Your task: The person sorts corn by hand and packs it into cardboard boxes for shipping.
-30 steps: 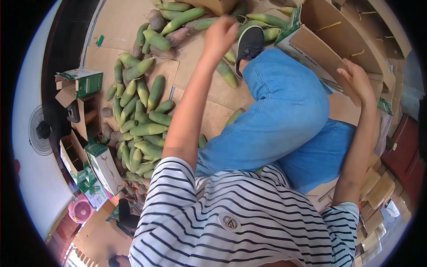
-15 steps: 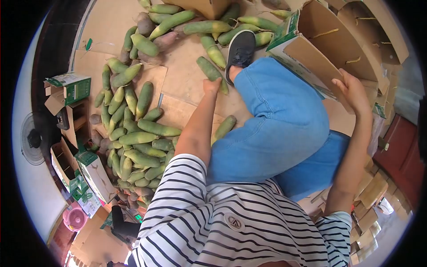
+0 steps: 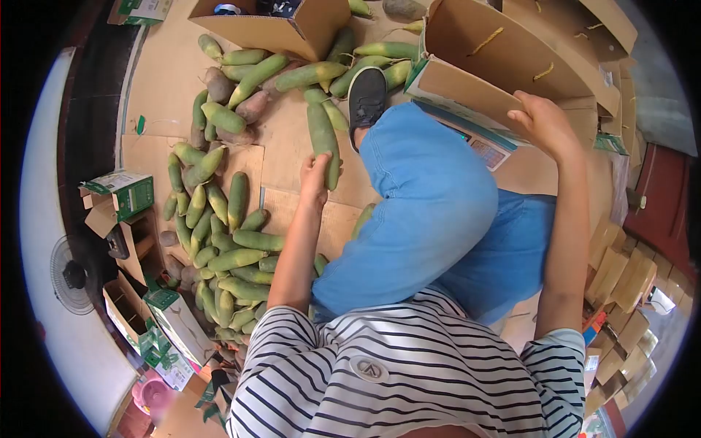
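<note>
Radish (image 3: 320, 131) had just come up off the cardboard (image 3: 285, 171) into the left hand (image 3: 314, 175), whose fingers were wrapped round its near end. That put it in the grip, apart from the pile (image 3: 244, 259), with its far end near the dark shoe (image 3: 367, 98). The right hand (image 3: 544, 124) was curled over the edge of the open box (image 3: 467, 84); how firmly, I couldn't tell from there.

Cardboard sheets (image 3: 282, 164), green radishes (image 3: 237, 201) heaped on top
</note>
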The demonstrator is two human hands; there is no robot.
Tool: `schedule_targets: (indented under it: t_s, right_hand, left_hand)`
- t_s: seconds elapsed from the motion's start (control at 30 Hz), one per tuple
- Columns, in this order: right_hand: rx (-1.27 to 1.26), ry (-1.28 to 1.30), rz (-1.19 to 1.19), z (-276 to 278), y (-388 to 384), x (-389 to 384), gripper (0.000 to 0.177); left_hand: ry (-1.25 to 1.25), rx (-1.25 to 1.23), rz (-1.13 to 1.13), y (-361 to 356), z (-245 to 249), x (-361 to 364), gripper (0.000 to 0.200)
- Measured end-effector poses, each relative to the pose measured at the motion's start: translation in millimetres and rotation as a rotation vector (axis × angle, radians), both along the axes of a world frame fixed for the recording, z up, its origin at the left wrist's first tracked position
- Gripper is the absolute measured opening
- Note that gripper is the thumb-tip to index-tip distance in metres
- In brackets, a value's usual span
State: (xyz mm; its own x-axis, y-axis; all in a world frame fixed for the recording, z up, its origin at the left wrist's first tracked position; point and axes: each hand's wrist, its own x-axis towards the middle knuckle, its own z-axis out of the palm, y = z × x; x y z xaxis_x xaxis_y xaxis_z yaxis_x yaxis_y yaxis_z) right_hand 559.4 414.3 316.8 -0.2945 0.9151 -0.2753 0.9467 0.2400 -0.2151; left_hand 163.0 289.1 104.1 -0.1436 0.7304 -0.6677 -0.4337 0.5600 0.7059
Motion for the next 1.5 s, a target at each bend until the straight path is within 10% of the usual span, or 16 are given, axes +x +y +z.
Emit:
schedule_targets:
  t_s: [0.33, 0.53, 0.67, 1.07, 1.37, 1.5]
  right_hand:
    - [0.036, 0.009, 0.019, -9, -6, 1, 0.032]
    - [-0.03, -0.086, -0.019, 10, -9, -17, 0.036]
    - [-0.01, -0.04, 0.002, 8, -10, -14, 0.034]
    - [-0.096, 0.026, 0.026, 0, -4, -12, 0.03]
    - [-0.078, -0.004, 0.033, -11, 2, 0, 0.038]
    - [-0.061, -0.027, 0.042, -9, 1, -2, 0.039]
  left_hand:
    - [1.04, 1.22, -0.282, 120, 235, 132, 0.047]
    - [1.36, 1.203, -0.682, 148, 223, 188, 0.034]
    - [1.117, 1.271, -0.432, 117, 202, 155, 0.029]
    - [0.733, 0.387, -0.667, -20, 99, 42, 0.024]
    - [1.767, -0.308, -1.196, -152, -35, -148, 0.012]
    - [1.589, -0.922, -1.436, -181, 10, -222, 0.026]
